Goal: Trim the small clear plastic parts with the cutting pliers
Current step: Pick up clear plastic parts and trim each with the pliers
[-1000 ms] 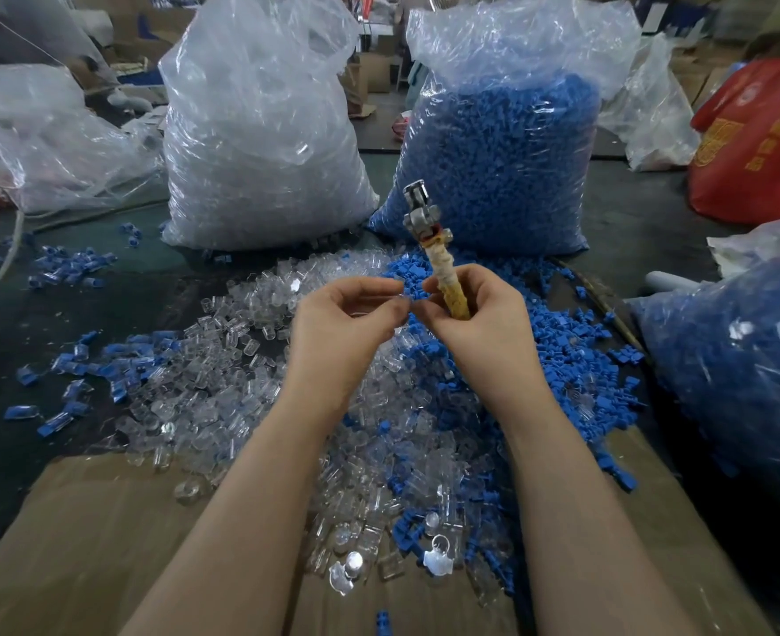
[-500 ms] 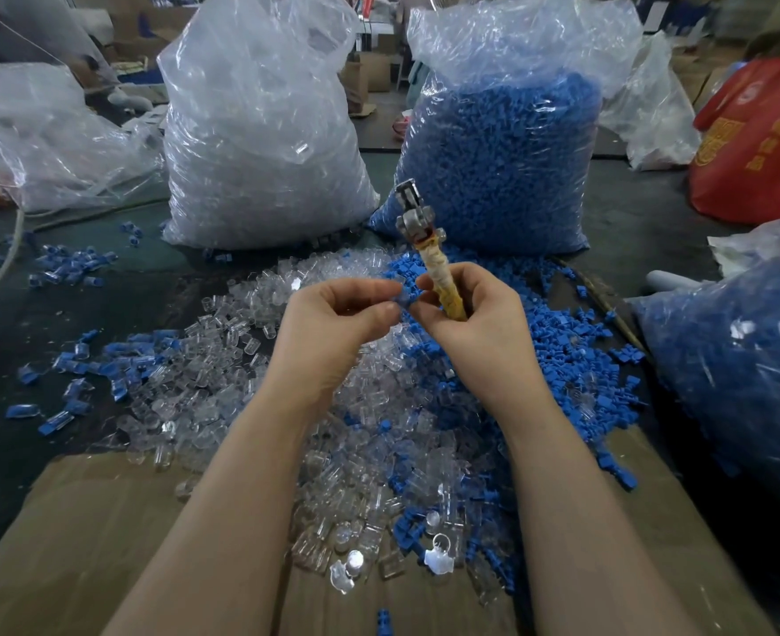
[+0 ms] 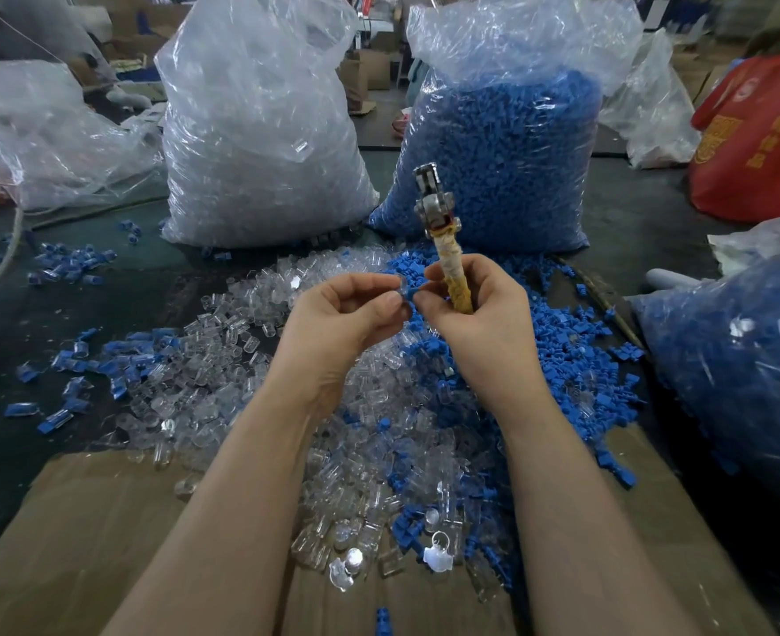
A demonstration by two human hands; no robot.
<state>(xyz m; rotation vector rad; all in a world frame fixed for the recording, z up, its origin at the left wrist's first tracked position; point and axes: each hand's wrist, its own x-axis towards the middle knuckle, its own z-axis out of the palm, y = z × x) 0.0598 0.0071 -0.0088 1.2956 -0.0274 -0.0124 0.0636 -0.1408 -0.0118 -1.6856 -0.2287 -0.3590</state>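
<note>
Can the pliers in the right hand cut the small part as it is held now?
Probably not yet. The right hand holds the pliers upright, their head well above the small part pinched between both hands, so they must tilt down first.

Pliers (image 3: 443, 241) lower handles vanish inside the right hand (image 3: 475, 323); red bag (image 3: 760, 144) at 2 o'clock gets cropped.

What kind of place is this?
Most likely a small factory or warehouse floor where plastic parts are finished by hand: a big sack of blue parts, another of clear parts, and a loose pile spread over cardboard.
</note>
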